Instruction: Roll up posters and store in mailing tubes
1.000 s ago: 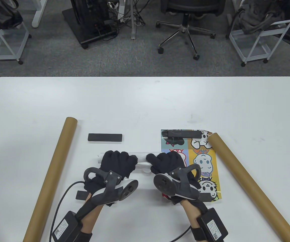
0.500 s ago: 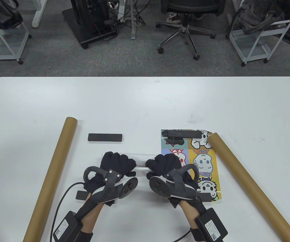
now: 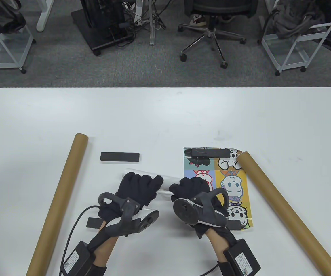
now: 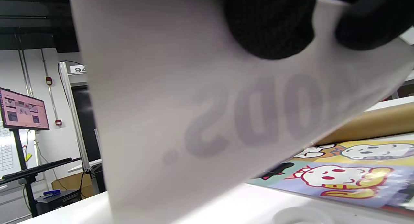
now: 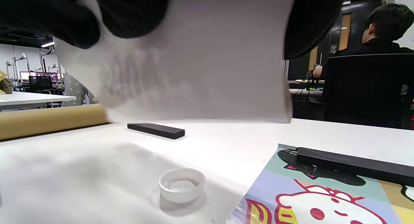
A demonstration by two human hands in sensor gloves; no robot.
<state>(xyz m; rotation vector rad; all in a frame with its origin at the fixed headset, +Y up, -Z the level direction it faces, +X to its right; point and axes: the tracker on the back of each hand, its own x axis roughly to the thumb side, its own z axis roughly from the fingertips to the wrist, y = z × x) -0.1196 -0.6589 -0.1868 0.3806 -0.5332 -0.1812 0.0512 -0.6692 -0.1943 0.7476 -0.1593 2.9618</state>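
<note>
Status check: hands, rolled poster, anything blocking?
Left hand and right hand both grip rolled poster, lifted off table. Left tube and right tube lie unobstructed. White cap beneath.

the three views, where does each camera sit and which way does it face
Table view: overhead, looking down at the white table; left hand and right hand grip the rolled poster.
Left wrist view: low, facing the flat cartoon poster; fingers at top.
Right wrist view: low, facing a white cap; fingers at top.
Shared: the rolled poster.
</note>
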